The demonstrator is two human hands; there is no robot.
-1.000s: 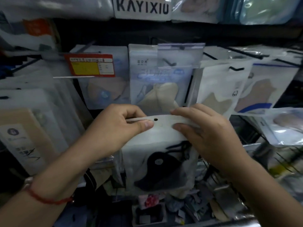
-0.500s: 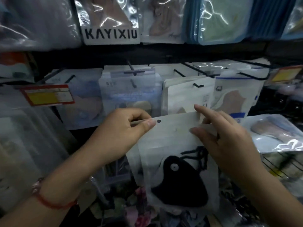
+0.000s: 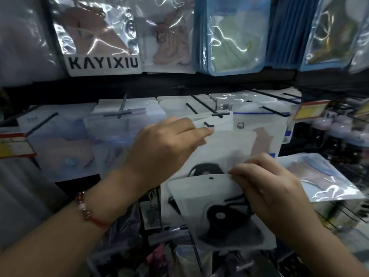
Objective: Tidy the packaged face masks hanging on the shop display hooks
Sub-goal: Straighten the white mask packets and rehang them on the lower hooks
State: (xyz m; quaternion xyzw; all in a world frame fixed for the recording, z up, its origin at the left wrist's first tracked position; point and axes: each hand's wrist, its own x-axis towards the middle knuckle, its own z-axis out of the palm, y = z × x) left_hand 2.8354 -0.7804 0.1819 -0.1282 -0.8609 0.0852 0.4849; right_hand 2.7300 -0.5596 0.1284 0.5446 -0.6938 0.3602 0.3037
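"KAYIXIU" in bold black capitals on white band [image 3: 103,63] at foot of far upper-left mask pack; faint cursive scribble on neighbouring pack to right, unreadable; small print on red-and-yellow price tags [image 3: 14,145] left and right, too blurred to read

Our left hand [image 3: 165,148] has lifted one black-mask pack [image 3: 225,150] toward the hook [image 3: 208,124] at twelve o'clock. Our right hand [image 3: 267,194] has dropped toward five o'clock, now pinching a second pack [image 3: 217,212].

You see 2 white packets at frame centre: the upper black-mask packet [image 3: 223,150] at a hook [image 3: 208,124], the lower black-mask packet [image 3: 221,212] tilted, off-hook.
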